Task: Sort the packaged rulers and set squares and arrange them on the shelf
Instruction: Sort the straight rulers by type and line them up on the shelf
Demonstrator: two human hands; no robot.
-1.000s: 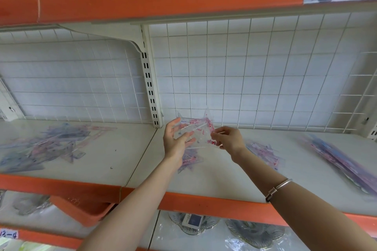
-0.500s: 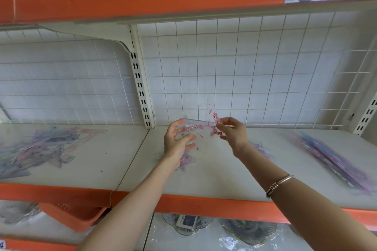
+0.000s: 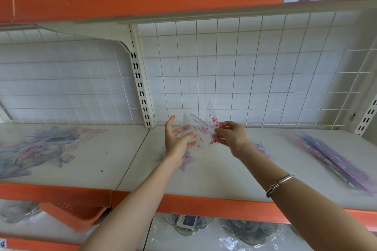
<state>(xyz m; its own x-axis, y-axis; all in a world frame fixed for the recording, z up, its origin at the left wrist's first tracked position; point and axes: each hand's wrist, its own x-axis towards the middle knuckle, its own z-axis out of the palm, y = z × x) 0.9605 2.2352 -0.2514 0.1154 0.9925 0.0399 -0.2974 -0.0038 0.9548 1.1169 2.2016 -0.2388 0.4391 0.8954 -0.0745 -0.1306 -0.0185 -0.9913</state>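
White wire-grid back panel (image 3: 244, 67) rises behind a pale shelf (image 3: 204, 179) with an orange front edge, and both hands are raised just above it. The right hand (image 3: 231, 136) pinches a fanned clutch of packaged set squares (image 3: 201, 128), clear with red print, one corner pointing up above its fingers. The left hand (image 3: 177, 141) is spread wide just left of the packets, fingertips resting lightly on their face, gripping nothing. This looks like the sorting step: the packets are being squared up or told apart before being laid down. Directly below the left hand lies a small pile (image 3: 184, 159) of similar packets, well to its left a loose heap of rulers (image 3: 40, 144), and far right of the right hand a long stack of packaged rulers (image 3: 334, 161). Next, the fan probably needs gathering flush and lowering onto the matching pile.
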